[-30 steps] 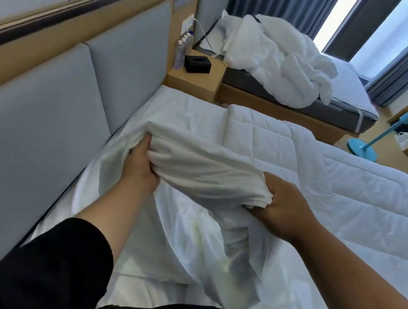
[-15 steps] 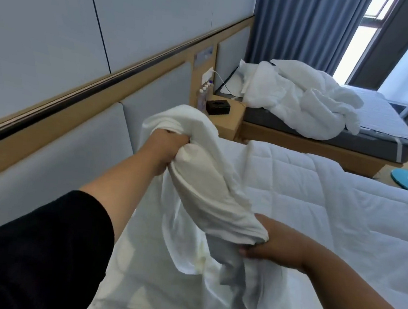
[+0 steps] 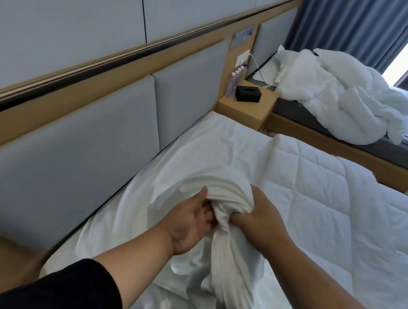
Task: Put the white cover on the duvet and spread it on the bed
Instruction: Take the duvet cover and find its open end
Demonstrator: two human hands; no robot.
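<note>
both hands bunch the white cover (image 3: 222, 189) over the bed (image 3: 224, 141): left hand (image 3: 190, 224) and right hand (image 3: 259, 216) grip it tight, quilted duvet (image 3: 343, 206) beside.

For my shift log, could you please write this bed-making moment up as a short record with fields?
setting: room with two beds and a wooden nightstand between them
white cover: bunched up, gripped by both hands above the near bed
left hand: palm up, fingers curled into the bunched fabric
right hand: clutches the same bunch from the other side
duvet: quilted, lying flat on the near bed, not yet covered
far bed: crumpled white bedding piled on it
nightstand items: black tissue box, small bottles
</note>
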